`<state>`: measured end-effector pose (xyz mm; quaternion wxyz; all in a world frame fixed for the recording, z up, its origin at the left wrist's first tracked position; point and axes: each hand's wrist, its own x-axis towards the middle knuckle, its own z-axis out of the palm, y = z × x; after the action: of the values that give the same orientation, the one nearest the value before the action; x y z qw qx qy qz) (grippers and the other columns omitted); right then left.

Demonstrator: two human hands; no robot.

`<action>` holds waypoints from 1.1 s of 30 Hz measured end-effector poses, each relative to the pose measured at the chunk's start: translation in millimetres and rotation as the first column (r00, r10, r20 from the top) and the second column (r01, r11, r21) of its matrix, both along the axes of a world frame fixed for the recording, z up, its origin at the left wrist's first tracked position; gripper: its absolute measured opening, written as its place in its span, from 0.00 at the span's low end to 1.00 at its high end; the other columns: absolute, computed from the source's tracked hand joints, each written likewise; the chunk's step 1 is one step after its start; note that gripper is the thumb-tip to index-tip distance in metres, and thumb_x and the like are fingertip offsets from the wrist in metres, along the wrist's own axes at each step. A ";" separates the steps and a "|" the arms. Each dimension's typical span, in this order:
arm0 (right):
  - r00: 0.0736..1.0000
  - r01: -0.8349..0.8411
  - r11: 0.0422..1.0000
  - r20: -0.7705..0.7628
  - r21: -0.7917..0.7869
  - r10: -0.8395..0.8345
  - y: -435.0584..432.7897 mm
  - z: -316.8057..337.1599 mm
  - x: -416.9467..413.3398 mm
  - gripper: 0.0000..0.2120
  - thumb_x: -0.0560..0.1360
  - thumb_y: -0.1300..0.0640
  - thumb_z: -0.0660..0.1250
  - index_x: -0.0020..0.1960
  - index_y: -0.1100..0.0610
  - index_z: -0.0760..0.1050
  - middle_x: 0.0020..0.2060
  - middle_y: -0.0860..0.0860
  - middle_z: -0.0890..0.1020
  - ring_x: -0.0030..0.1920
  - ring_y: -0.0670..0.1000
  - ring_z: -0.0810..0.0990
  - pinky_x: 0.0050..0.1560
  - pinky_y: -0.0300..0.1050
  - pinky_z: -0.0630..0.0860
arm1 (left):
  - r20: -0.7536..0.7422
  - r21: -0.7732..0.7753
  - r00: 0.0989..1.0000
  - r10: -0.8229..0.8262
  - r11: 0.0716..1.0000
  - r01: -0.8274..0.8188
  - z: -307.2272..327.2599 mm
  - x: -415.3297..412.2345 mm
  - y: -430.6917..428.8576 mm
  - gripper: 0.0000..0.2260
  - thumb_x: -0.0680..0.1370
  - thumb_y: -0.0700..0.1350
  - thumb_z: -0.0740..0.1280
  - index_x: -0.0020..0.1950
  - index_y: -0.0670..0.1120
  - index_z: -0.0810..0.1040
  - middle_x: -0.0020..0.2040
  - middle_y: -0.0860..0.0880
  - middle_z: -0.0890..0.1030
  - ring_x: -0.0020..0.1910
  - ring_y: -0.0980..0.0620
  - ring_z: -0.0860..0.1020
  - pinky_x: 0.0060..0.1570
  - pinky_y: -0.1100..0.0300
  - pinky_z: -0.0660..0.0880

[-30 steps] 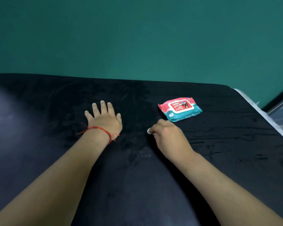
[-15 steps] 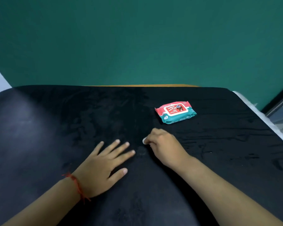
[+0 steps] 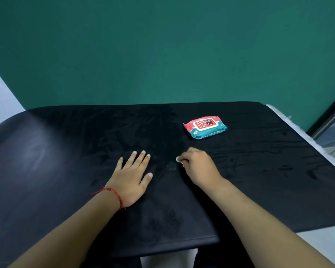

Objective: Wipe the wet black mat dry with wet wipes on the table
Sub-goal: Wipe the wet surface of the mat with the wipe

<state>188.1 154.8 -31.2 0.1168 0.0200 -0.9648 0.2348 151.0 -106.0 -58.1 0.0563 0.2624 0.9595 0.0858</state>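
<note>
While the right hand's fingers point(image 3: 189, 154) curl inward, their tips and the thumb pinch a small white wet wipe point(image 3: 179, 160). Only a crumpled corner of it shows at the left of the knuckles, and it touches the black mat point(image 3: 66, 171). The right hand point(image 3: 199, 168) rests knuckles-up on the mat, with its bare forearm running back toward the lower right corner. Just left of the wipe, the mat carries a faint greyish patch point(image 3: 171, 167).

Beside that patch, the left hand's fingers point(image 3: 139, 159) are straight and slightly spread, pressed flat on the mat with the thumb held out to the right. The left hand point(image 3: 131, 177) lies palm-down, near the right hand but not touching it. A red thread bracelet point(image 3: 116, 195) circles the left wrist, its loose ends sticking out on both sides.

Beyond the right hand, well apart from it, a red-and-teal pack of wet wipes point(image 3: 205, 127) lies flat on the mat with its label up and its flap closed. The mat hides the counter below it and folds down over the near edge. Dark wet blotches mark the nap between and beyond the hands, and dark streaks run across the right part. The left part catches a dull sheen. A pale frayed strip point(image 3: 300, 136) borders the mat's right side. A green wall point(image 3: 162, 55) rises behind.
</note>
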 end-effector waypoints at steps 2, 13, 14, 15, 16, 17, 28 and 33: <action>1.000 0.017 1.000 0.021 -0.017 -0.016 -4.1 2.9 -13.4 0.12 0.81 0.62 0.68 0.57 0.52 0.88 0.51 0.49 0.82 0.53 0.54 0.83 0.54 0.48 0.80 | -0.001 -0.005 1.000 0.004 1.000 -0.004 -0.5 -4.6 2.6 0.37 0.78 0.67 0.32 0.86 0.56 0.41 0.85 0.59 0.39 0.83 0.55 0.35 0.83 0.43 0.40; 0.968 -0.250 0.968 0.046 0.030 0.249 -7.4 -4.4 46.8 0.12 0.79 0.63 0.69 0.54 0.49 0.87 0.50 0.45 0.83 0.54 0.50 0.82 0.54 0.51 0.80 | -0.029 0.010 1.000 0.009 1.000 -0.008 -3.7 -7.0 4.1 0.37 0.77 0.66 0.33 0.86 0.55 0.44 0.86 0.58 0.42 0.84 0.55 0.38 0.83 0.43 0.42; 0.968 -0.248 0.968 0.056 0.029 0.247 -2.8 -4.3 51.2 0.12 0.79 0.63 0.69 0.54 0.49 0.87 0.50 0.44 0.82 0.53 0.49 0.82 0.53 0.51 0.80 | -0.033 0.010 0.999 0.009 1.000 -0.009 -4.0 -6.7 4.5 0.37 0.77 0.66 0.33 0.86 0.55 0.44 0.86 0.58 0.42 0.84 0.55 0.38 0.83 0.43 0.42; 0.970 -0.239 0.971 0.060 0.030 0.237 1.5 -3.9 53.0 0.12 0.79 0.63 0.70 0.54 0.48 0.87 0.50 0.44 0.82 0.53 0.49 0.82 0.53 0.50 0.81 | -0.038 0.010 0.999 0.010 1.000 -0.009 -4.5 -6.3 4.8 0.37 0.77 0.65 0.33 0.86 0.55 0.44 0.86 0.58 0.42 0.84 0.55 0.39 0.83 0.43 0.42; 0.974 -0.221 0.975 0.057 0.038 0.218 4.9 -3.3 50.6 0.12 0.78 0.63 0.70 0.53 0.48 0.87 0.49 0.44 0.82 0.52 0.50 0.82 0.53 0.51 0.81 | -0.041 0.011 0.999 0.011 1.000 -0.011 -4.3 -6.7 4.7 0.37 0.78 0.65 0.33 0.86 0.55 0.44 0.86 0.58 0.43 0.84 0.54 0.39 0.83 0.43 0.43; 0.981 -0.193 0.980 0.043 0.054 0.190 7.4 -3.9 46.6 0.12 0.77 0.64 0.71 0.53 0.49 0.87 0.49 0.45 0.82 0.51 0.51 0.82 0.53 0.52 0.81 | -0.040 0.011 0.999 0.011 1.000 -0.011 -5.3 -6.0 4.0 0.37 0.78 0.65 0.33 0.86 0.55 0.44 0.86 0.58 0.43 0.84 0.54 0.39 0.83 0.42 0.43; 0.997 -0.057 0.996 -0.047 0.071 0.061 -18.2 -8.3 7.8 0.14 0.79 0.66 0.68 0.56 0.53 0.88 0.47 0.51 0.82 0.50 0.57 0.82 0.49 0.53 0.81 | -0.049 0.036 0.999 0.021 0.999 -0.020 -6.1 -6.3 3.6 0.36 0.79 0.65 0.36 0.86 0.56 0.47 0.86 0.58 0.45 0.84 0.55 0.40 0.83 0.43 0.43; 0.980 -0.185 0.981 -0.070 0.055 0.189 -17.9 -13.8 59.3 0.13 0.78 0.65 0.69 0.55 0.50 0.86 0.48 0.48 0.83 0.48 0.54 0.81 0.48 0.52 0.81 | -0.062 0.033 0.998 0.032 0.999 -0.030 -6.5 -6.9 3.3 0.29 0.86 0.60 0.46 0.86 0.55 0.48 0.86 0.58 0.45 0.85 0.55 0.41 0.83 0.43 0.43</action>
<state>247.4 136.9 -45.0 0.1296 0.1221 -0.9590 0.2207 144.1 -102.7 -64.6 0.0205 0.2507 0.9633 0.0935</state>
